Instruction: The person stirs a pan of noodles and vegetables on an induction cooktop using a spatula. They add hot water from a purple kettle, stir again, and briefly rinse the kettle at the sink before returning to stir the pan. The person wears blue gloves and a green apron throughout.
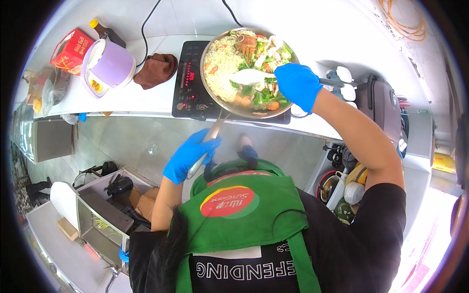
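My right hand (298, 86), in a blue glove, is closed on the handle of a large spoon (249, 77), whose pale bowl lies over the food. Beneath it is a round metal pan (206, 86) on a black induction cooker (181, 84) with lit red digits. Noodles (221, 75) fill the pan's left side; leafy greens (262, 96), shrimp and a crab (245, 44) lie at the middle and right. My left hand (190, 154), also gloved in blue, grips the pan's metal handle (213, 130), which points toward my body.
A brown cloth (157, 70) lies left of the cooker. Farther left stand a lilac container (111, 65), a red box (73, 49) and a bottle with a yellow cap (110, 33). On the right are white-topped containers (342, 75) and a dark appliance (379, 106). Black cords run up the wall.
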{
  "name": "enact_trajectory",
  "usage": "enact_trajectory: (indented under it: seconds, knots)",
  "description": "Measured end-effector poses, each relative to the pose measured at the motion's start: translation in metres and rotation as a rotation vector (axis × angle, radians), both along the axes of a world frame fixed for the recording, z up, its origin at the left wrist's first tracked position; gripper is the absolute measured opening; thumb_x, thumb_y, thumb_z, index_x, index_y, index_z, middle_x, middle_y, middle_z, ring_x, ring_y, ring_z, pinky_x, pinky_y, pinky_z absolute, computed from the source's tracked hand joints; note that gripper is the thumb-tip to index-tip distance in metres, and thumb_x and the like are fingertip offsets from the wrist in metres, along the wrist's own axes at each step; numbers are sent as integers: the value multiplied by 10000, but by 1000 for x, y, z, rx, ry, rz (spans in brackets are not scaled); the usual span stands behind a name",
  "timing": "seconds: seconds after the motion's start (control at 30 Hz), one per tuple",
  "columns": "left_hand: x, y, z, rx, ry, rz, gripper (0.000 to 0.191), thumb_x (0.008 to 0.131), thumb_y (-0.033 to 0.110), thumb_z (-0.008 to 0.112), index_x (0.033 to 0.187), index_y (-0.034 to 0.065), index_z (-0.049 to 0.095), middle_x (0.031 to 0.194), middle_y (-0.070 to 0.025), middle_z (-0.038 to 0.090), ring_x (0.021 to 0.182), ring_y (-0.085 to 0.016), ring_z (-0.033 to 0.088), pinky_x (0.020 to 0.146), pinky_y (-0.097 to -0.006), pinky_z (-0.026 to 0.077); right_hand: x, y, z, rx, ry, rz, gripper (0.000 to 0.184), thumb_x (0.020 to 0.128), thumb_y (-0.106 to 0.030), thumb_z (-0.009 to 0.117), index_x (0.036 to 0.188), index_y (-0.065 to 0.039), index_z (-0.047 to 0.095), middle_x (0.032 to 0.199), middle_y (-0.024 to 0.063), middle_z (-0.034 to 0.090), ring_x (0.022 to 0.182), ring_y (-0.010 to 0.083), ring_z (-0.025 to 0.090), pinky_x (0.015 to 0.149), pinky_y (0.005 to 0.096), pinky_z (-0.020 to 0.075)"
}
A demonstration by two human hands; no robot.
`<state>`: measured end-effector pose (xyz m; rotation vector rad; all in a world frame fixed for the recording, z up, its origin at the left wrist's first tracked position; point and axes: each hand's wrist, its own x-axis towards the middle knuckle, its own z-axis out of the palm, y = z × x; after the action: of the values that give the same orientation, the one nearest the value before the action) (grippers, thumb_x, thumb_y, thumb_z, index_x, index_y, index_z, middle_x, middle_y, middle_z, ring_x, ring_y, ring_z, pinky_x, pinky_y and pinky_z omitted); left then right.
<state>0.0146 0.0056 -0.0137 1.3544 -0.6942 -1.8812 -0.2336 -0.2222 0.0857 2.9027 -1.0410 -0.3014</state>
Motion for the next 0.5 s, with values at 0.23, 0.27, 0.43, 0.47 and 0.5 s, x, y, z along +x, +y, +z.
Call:
enact_trajectory:
  seconds: [0.23, 0.27, 0.43, 0.47, 0.5]
  knots:
    - [-1, -1, 5, 2, 31, 12, 313, 923, 262, 688, 1107, 27, 593, 752, -8, 555, 619, -83, 519, 539, -239, 428, -48, 3, 73, 60, 36, -15, 336, 863, -49, 569, 1161, -101, 717, 1000, 176, 702, 883, 344, 688, 786, 423, 568]
    - [0, 0, 6, 7, 28, 22, 317, 923, 264, 689, 1110, 27, 592, 759, -8, 555, 626, -81, 521, 543, -238, 432, -48, 11, 85, 120, 120, -92, 368, 868, -41, 563, 1196, -115, 713, 1014, 174, 701, 894, 342, 686, 804, 424, 565]
    - [3, 2, 3, 10, 12, 1, 323, 928, 261, 686, 1126, 25, 589, 776, -7, 560, 642, -79, 530, 546, -238, 440, -51, 47, 91, 174, 98, -60, 287, 822, -100, 641, 1096, -69, 719, 973, 182, 704, 908, 345, 686, 809, 455, 550]
    - [3, 2, 4, 12, 15, 3, 324, 929, 261, 685, 1128, 24, 589, 776, -8, 561, 640, -80, 531, 545, -238, 440, -48, 51, 85, 178, 96, -38, 295, 839, -81, 612, 1113, -81, 724, 983, 179, 707, 910, 346, 687, 815, 458, 549]
    - [3, 2, 5, 9, 6, 3, 320, 930, 257, 683, 1127, 24, 589, 773, -9, 562, 634, -81, 530, 543, -239, 438, -46, 54, 78, 182, 93, -16, 310, 856, -62, 583, 1129, -94, 728, 993, 176, 710, 912, 347, 689, 821, 461, 548]
